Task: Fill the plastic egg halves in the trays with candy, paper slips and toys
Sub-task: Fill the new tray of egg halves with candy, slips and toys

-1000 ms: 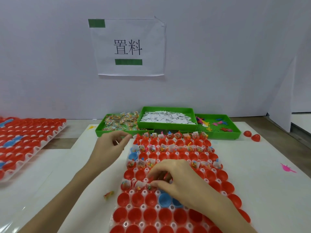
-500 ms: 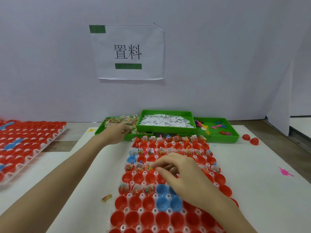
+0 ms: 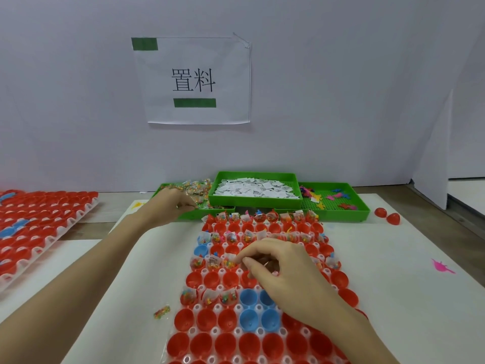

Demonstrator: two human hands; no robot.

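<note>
Left hand [image 3: 170, 203] reaching over near rim of candy tray [image 3: 161, 189], grip not visible, right hand [image 3: 278, 269] fingers curled over egg tray [image 3: 228, 308], holding unclear, loose candy [image 3: 162, 312] just beside tray's left edge

Under the right hand [image 3: 286, 269] sat red egg halves [image 3: 204, 319] and four blue ones [image 3: 258, 308]; by the left hand [image 3: 168, 203], green bins [image 3: 256, 200].

Lay nearest, centred on the table [image 3: 393, 298]: the egg tray [image 3: 252, 324]. Stood just behind the egg tray, in a row: candy bin [image 3: 183, 214] at left, slip bin [image 3: 258, 199] in the middle, toy bin [image 3: 338, 214] at right. Lay left of the egg tray, well apart: a second tray [image 3: 39, 227]. Sat just left of the egg tray: one loose candy [image 3: 162, 312].
</note>
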